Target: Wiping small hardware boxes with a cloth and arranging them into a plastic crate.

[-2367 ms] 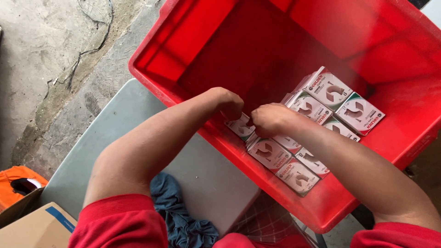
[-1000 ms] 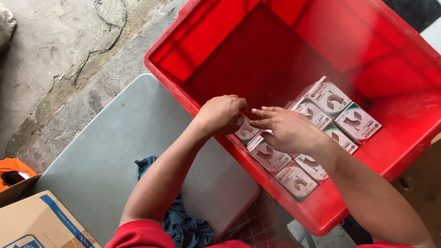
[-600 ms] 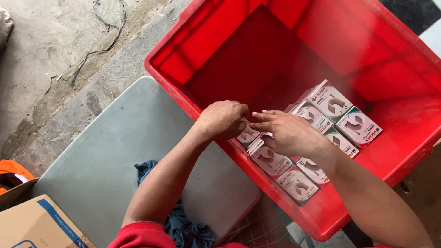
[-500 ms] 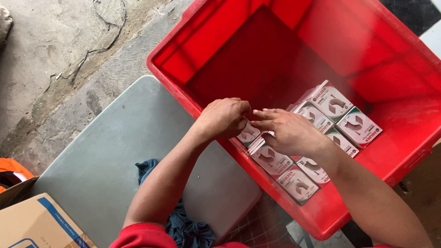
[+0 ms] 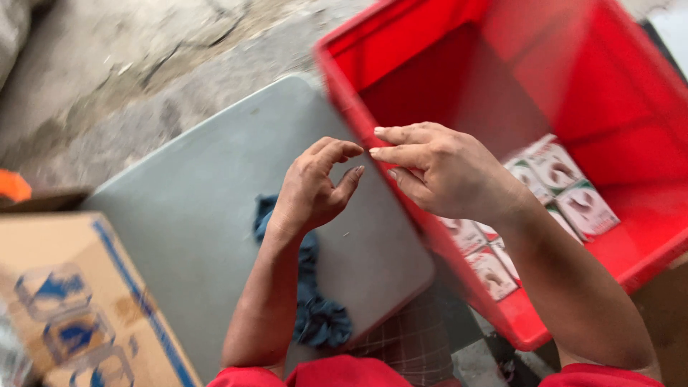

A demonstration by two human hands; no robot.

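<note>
While both hands' fingers [image 5: 401, 135] curl loosely, holding nothing, the red crate [image 5: 502, 64] holds small white packets [image 5: 566, 186].

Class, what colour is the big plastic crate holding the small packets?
Red: the crate shows best in the head view.

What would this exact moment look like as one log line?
left hand: empty, above grey table | right hand: empty, over red crate rim | small packets: in crate

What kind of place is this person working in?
Probably a packing or sorting spot in a small workshop: a red crate of small boxed goods, a cardboard box, and a rough concrete floor.
</note>
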